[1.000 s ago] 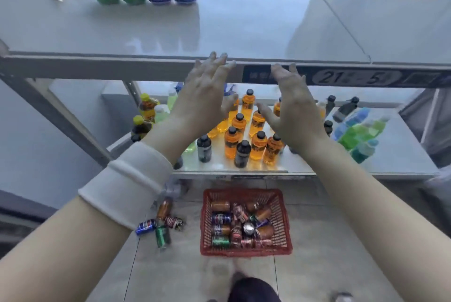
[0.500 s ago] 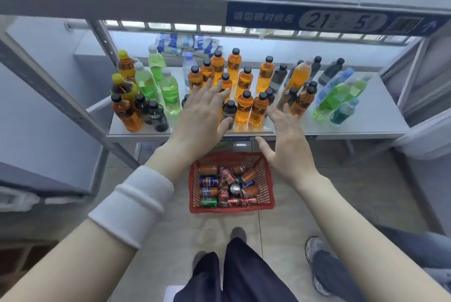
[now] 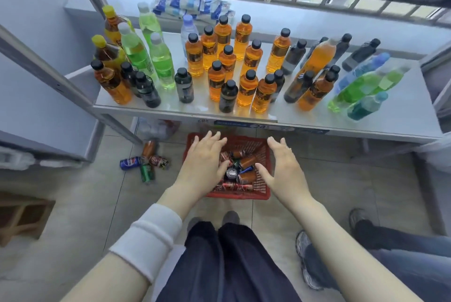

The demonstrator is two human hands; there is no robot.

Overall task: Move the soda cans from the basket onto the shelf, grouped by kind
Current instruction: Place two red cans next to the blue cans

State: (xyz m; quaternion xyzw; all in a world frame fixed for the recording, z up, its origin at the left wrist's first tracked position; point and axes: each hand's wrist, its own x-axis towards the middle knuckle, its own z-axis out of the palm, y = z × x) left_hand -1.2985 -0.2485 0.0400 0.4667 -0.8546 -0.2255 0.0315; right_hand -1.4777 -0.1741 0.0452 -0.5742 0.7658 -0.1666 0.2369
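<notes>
Both hands, left and right, are held flat-fingered and empty over the cans in the basket.

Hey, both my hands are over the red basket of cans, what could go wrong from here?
Lifting cans straight up, a hand could clip the dark bottle standing at the front edge of the lower shelf, beyond the red basket. The cans lie jumbled, kinds mixed, so the open left hand and right hand may grab mismatched ones. Four loose cans on the floor left of the basket could roll underfoot or get missed.
</notes>
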